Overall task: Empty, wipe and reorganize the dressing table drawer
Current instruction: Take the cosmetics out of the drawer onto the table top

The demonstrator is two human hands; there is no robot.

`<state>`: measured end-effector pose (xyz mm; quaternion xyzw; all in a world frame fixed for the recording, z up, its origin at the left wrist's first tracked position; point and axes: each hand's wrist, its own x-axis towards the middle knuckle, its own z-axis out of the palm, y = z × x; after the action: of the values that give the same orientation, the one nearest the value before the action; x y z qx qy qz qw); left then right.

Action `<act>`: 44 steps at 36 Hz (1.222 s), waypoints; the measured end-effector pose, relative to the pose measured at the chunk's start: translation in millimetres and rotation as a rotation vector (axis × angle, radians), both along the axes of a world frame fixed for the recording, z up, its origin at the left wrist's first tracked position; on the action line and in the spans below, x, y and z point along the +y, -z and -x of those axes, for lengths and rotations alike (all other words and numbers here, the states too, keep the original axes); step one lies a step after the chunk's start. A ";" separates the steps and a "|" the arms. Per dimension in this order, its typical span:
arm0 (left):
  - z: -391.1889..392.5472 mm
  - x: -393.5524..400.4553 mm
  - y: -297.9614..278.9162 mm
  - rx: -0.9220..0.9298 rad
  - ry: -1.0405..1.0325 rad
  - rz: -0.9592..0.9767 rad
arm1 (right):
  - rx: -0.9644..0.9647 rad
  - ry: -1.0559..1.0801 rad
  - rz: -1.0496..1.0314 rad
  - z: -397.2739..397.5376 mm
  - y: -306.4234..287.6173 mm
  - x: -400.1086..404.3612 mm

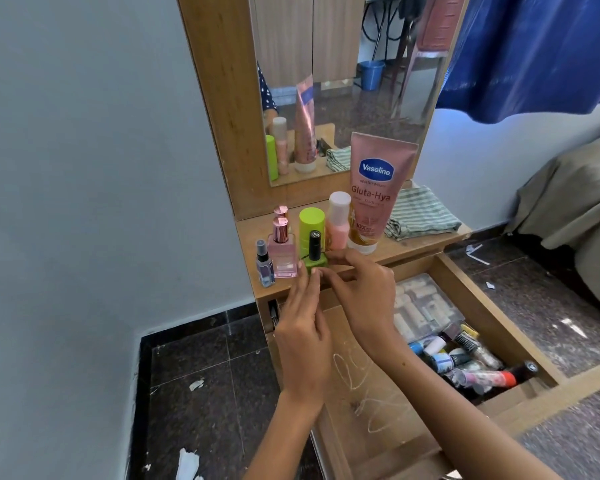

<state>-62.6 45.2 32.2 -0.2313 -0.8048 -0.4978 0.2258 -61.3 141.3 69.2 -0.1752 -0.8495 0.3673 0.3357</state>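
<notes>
Seven containers are standing on the counter (413, 249): one small spray bottle (264, 263), two pink perfume bottles (front one (282, 252), rear one (281, 212) mostly hidden behind it), one lime-green cylinder (311, 225), one pale pink bottle with a white cap (338, 220), one large pink Vaseline tube (374, 192) standing on its cap, and one green nail polish bottle (315, 258) with a black cap. One striped folded cloth (421, 213) is lying at the counter's right end.

The left hand (303, 337) and right hand (364, 299) are both reaching to the nail polish bottle at the counter's front edge; fingers (305, 275) of both hands are pinching its green base.

The drawer (478, 306) is standing pulled out below the counter. Its right side is holding one clear packet of pale cylindrical pieces (421, 306) and a heap of small tubes and bottles (465, 358), too jumbled to count. Its left floor is showing bare wood with white scribble marks (364, 386).
</notes>
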 end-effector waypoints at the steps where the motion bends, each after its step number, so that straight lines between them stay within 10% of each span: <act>1: -0.9 0.2 1.1 -0.009 0.007 0.015 | -0.002 0.007 -0.001 0.6 -0.9 -0.7; 11: -13.7 -1.1 -3.2 0.033 -0.008 0.063 | -0.028 -0.089 0.005 -16.1 -7.7 16.0; 21: -16.6 16.7 -10.9 -0.060 0.383 0.359 | -0.783 -0.146 -0.210 -93.2 -9.6 82.3; 33: -30.8 88.4 3.8 -0.044 0.506 0.935 | -0.622 0.068 -0.156 -132.7 9.5 103.8; 44: -39.8 92.4 3.4 -0.132 0.606 0.779 | -0.478 0.139 -0.085 -134.0 22.0 109.7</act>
<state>-22.8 137.6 28.8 -0.4902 -0.8400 -0.2168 -0.0836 72.7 250.9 47.2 -0.3010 -0.9053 0.2555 0.1568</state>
